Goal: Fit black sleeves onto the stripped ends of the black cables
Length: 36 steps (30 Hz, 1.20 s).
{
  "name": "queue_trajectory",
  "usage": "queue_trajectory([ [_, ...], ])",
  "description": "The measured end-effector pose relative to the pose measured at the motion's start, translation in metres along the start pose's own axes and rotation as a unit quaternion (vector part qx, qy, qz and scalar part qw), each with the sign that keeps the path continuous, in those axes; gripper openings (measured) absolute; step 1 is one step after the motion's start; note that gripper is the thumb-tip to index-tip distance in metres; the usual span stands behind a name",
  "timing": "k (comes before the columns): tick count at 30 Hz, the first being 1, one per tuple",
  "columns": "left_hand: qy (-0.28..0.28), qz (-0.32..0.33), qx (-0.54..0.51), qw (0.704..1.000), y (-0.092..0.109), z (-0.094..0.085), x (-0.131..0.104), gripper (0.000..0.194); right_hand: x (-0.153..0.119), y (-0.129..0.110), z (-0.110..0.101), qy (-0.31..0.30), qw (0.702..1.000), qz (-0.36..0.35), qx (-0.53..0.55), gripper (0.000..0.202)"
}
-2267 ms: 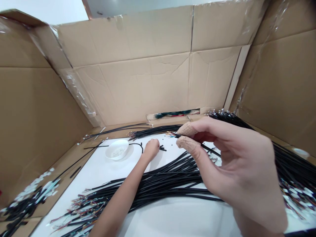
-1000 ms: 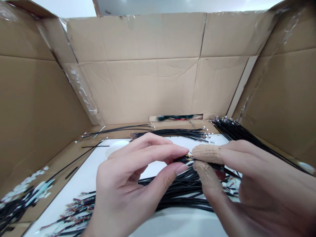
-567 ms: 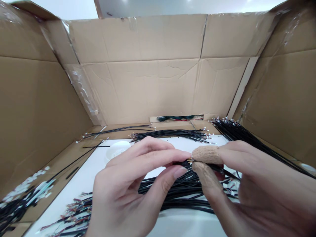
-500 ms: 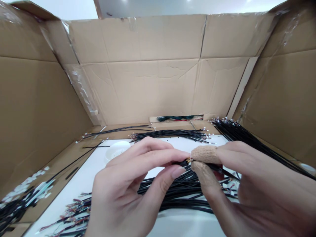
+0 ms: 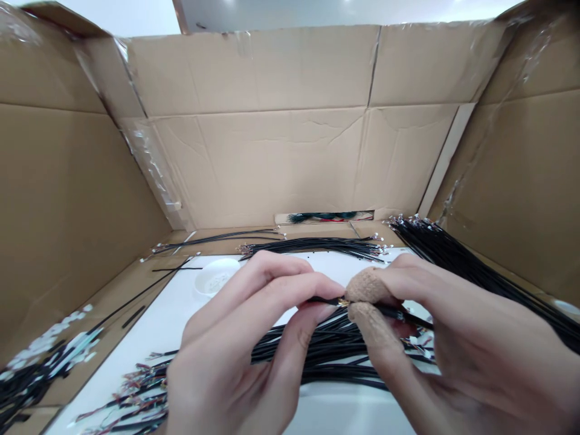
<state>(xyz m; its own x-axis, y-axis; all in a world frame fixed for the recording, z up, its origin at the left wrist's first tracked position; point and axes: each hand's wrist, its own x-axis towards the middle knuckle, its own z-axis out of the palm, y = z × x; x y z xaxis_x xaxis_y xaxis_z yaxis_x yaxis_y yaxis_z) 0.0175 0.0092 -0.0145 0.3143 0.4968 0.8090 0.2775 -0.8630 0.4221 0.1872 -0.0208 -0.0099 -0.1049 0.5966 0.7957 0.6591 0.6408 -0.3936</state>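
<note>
My left hand is closed, thumb and index finger pinching a short piece of black cable. Bare gold-coloured wire strands show in the small gap between both hands' fingertips. My right hand, tan coverings on its thumb and index fingertips, pinches at these strands. A black cable runs back under its index finger into the palm. Whether the two black parts are one cable is hidden by the fingers. Beneath both hands lies a bundle of black cables, with stripped coloured wires at its left end.
Cardboard walls surround the white work surface. A white bowl with small white pieces stands left of centre. More black cables lie at the back, a thick bundle at right, and white connectors at left.
Both hands have shifted slightly left. My right fingertips have rolled over the wire strands, and more of the black cable shows at my left fingertips.
</note>
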Motion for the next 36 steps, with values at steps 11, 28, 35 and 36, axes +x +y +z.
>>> queue_trajectory([
  [11,0.038,-0.067,-0.057,0.995,0.012,0.004,0.006,0.033,-0.011,0.003,0.006,0.003,0.993,0.063,0.099,0.019],
  [28,0.017,-0.073,-0.192,0.979,-0.002,0.013,0.006,0.023,-0.010,0.003,0.000,0.018,0.992,0.059,0.108,0.020],
  [35,0.009,-0.121,-0.254,0.960,-0.003,0.015,0.008,0.022,-0.015,0.004,0.006,0.108,0.989,0.021,0.098,0.023],
  [36,0.006,-0.118,-0.258,0.959,-0.002,0.016,0.008,0.022,-0.015,0.003,0.006,0.111,0.988,0.021,0.102,0.023],
])
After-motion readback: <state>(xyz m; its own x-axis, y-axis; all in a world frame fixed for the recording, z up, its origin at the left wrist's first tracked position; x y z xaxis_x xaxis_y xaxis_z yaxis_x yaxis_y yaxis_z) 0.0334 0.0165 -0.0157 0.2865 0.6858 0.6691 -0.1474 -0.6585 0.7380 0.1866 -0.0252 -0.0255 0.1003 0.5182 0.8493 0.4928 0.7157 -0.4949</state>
